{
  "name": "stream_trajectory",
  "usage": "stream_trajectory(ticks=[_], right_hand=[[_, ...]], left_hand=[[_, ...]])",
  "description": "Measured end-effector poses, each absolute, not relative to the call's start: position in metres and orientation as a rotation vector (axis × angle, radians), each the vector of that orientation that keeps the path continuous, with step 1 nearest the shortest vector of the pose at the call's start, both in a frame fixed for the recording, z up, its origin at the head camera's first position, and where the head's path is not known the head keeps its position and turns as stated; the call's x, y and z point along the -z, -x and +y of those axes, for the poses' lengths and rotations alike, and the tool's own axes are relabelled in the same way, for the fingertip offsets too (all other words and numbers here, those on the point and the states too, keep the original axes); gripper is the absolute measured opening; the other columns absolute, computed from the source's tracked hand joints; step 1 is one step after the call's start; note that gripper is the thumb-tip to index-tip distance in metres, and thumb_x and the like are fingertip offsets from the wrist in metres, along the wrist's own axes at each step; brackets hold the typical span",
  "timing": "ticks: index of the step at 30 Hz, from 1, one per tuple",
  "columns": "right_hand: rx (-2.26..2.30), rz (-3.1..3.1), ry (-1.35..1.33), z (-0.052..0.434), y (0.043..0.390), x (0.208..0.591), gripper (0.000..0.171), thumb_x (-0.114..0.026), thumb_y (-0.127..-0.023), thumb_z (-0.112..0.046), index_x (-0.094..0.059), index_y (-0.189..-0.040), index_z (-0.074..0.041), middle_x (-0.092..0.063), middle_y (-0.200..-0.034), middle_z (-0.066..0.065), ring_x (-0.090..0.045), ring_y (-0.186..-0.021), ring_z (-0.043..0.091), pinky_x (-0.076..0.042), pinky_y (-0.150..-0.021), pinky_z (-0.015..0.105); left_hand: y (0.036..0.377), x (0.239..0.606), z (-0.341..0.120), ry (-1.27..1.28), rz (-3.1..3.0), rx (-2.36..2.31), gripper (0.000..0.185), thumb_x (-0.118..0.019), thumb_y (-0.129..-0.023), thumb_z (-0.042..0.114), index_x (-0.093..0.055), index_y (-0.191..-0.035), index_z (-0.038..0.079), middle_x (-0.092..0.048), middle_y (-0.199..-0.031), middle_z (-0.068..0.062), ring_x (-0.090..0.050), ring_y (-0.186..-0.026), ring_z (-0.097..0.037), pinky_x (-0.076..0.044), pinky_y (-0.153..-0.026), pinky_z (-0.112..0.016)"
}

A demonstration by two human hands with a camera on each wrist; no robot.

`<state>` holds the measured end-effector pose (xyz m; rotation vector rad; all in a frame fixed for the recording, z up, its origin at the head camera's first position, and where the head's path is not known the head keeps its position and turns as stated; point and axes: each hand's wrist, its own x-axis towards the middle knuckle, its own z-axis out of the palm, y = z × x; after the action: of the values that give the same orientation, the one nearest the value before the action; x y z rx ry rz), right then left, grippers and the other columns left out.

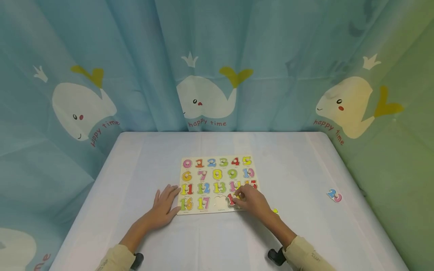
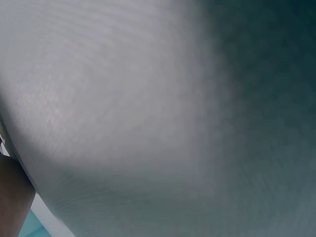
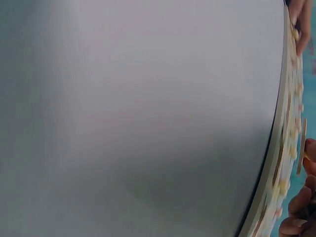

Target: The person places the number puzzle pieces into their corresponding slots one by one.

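on my feed the number puzzle board (image 1: 217,184) lies near the middle of the table (image 1: 298,233), and most of it looks filled: pieces 0 to 17 sit in their slots, as far as i can read them. by my judgement 3 things are left: the empty recess (image 1: 220,201) in the bottom row beside 17, the piece now in hand, and the last slot, which the right hand hides. a loose 20 piece (image 1: 334,195) lies well apart to the right on the table, and a bit of yellow piece (image 1: 275,211) peeks out just behind the right wrist.

my right hand (image 1: 252,200) has fingers curled, pinching a red-numbered piece (image 1: 231,199) over the board's bottom row, right of the empty recess. my left hand (image 1: 164,206) lies flat, fingers spread, fingertips touching the board's left edge. the wrist views show little more than table surface.
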<state>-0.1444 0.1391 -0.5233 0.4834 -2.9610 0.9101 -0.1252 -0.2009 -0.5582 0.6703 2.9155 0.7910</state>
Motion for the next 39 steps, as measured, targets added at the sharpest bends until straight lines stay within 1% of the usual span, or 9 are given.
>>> stream_trajectory(ticks=[6,13,17,24,26,32,34,39], right_hand=[[-0.937,-2.959,-0.579,0.119,0.143,0.53,0.016,-0.077,-0.076,-0.018,-0.064,-0.08,-0.01,-0.046,-0.071,-0.008,-0.042,-0.062,0.007,-0.039,-0.053,0.023],[-0.951,-3.014,-0.519,0.106,0.141,0.532,0.018,-0.078,-0.077,-0.023,-0.063,-0.08,-0.013,-0.047,-0.067,-0.009,-0.043,-0.06,0.007,-0.039,-0.052,0.022],[-0.9,-3.029,-0.522,0.1,0.142,0.532,0.018,-0.077,-0.078,-0.023,-0.063,-0.082,-0.013,-0.047,-0.068,-0.009,-0.043,-0.06,0.007,-0.038,-0.052,0.021],[-0.876,-3.031,-0.562,0.097,0.144,0.536,0.017,-0.076,-0.079,-0.021,-0.062,-0.084,-0.011,-0.05,-0.067,-0.009,-0.045,-0.059,0.006,-0.04,-0.052,0.021],[-0.885,-3.039,-0.575,0.097,0.144,0.537,0.018,-0.075,-0.08,-0.021,-0.062,-0.087,-0.012,-0.05,-0.067,-0.009,-0.045,-0.059,0.006,-0.039,-0.052,0.022],[-0.925,-3.042,-0.577,0.112,0.138,0.538,0.029,-0.077,-0.078,-0.022,-0.064,-0.101,-0.011,-0.047,-0.065,-0.011,-0.042,-0.057,0.005,-0.036,-0.049,0.022],[-0.953,-3.015,-0.558,0.122,0.135,0.536,0.027,-0.077,-0.078,-0.022,-0.065,-0.1,-0.012,-0.046,-0.064,-0.011,-0.041,-0.057,0.004,-0.036,-0.049,0.022],[-1.001,-2.938,-0.408,0.157,0.13,0.526,0.014,-0.075,-0.08,-0.015,-0.065,-0.09,-0.013,-0.045,-0.064,-0.009,-0.041,-0.056,0.007,-0.037,-0.051,0.025]], left_hand=[[0.125,0.557,-0.201,-0.662,2.916,-0.788,0.06,-0.054,-0.093,0.027,-0.033,-0.143,0.0,-0.029,-0.146,-0.018,-0.012,-0.138,-0.039,0.001,-0.105,-0.062],[0.127,0.556,-0.198,-0.666,2.915,-0.773,0.061,-0.055,-0.092,0.027,-0.033,-0.143,0.001,-0.03,-0.146,-0.018,-0.012,-0.139,-0.038,0.001,-0.106,-0.062],[0.129,0.555,-0.198,-0.663,2.92,-0.761,0.062,-0.055,-0.092,0.028,-0.034,-0.143,0.002,-0.03,-0.146,-0.017,-0.012,-0.139,-0.037,0.001,-0.106,-0.061],[0.126,0.557,-0.199,-0.683,2.933,-0.799,0.058,-0.055,-0.092,0.025,-0.036,-0.141,0.0,-0.032,-0.144,-0.019,-0.015,-0.138,-0.04,-0.001,-0.105,-0.063],[0.126,0.559,-0.2,-0.685,2.938,-0.789,0.058,-0.055,-0.092,0.025,-0.036,-0.141,0.0,-0.032,-0.144,-0.019,-0.015,-0.138,-0.039,-0.001,-0.105,-0.063],[0.124,0.562,-0.198,-0.686,2.915,-0.782,0.059,-0.054,-0.093,0.026,-0.034,-0.142,0.0,-0.03,-0.146,-0.018,-0.013,-0.139,-0.039,0.0,-0.105,-0.063],[0.124,0.56,-0.198,-0.678,2.913,-0.789,0.059,-0.054,-0.093,0.026,-0.034,-0.142,0.0,-0.03,-0.146,-0.018,-0.013,-0.139,-0.039,0.0,-0.105,-0.063],[0.123,0.555,-0.199,-0.662,2.927,-0.78,0.059,-0.055,-0.093,0.025,-0.035,-0.142,0.0,-0.031,-0.146,-0.019,-0.014,-0.138,-0.039,0.0,-0.105,-0.062]])
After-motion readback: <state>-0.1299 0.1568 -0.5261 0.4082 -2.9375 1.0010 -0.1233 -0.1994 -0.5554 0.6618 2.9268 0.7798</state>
